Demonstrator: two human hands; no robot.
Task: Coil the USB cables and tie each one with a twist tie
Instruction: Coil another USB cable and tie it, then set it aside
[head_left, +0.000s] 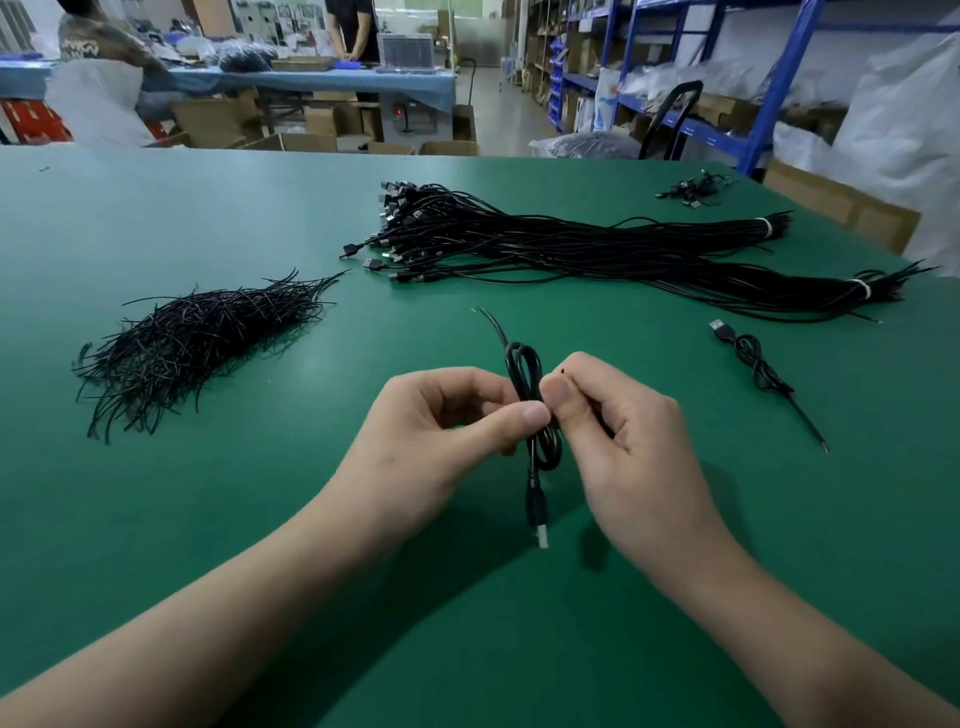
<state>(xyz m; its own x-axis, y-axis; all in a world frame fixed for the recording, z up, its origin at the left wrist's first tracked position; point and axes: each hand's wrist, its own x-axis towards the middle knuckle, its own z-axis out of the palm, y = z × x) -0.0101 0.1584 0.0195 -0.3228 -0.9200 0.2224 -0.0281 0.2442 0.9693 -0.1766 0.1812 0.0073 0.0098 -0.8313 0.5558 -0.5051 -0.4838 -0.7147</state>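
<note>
A black USB cable (524, 371), folded into a narrow coil, hangs between my two hands above the green table (208, 218). My left hand (441, 415) pinches the coil's middle from the left with thumb and fingers. From the right, my right hand (618, 421) pinches the same spot; a thin black twist tie end pokes out above its fingers. The cable's USB plug (537, 514) dangles below and its bare wire end sticks up above the coil. A heap of black twist ties (197, 338) lies at the left.
Two long bundles of uncoiled USB cables (571, 244) stretch across the far middle and right. One tied coil (756, 364) lies at the right, and a few more (693, 188) far right. Boxes, shelves and people stand beyond the table's far edge.
</note>
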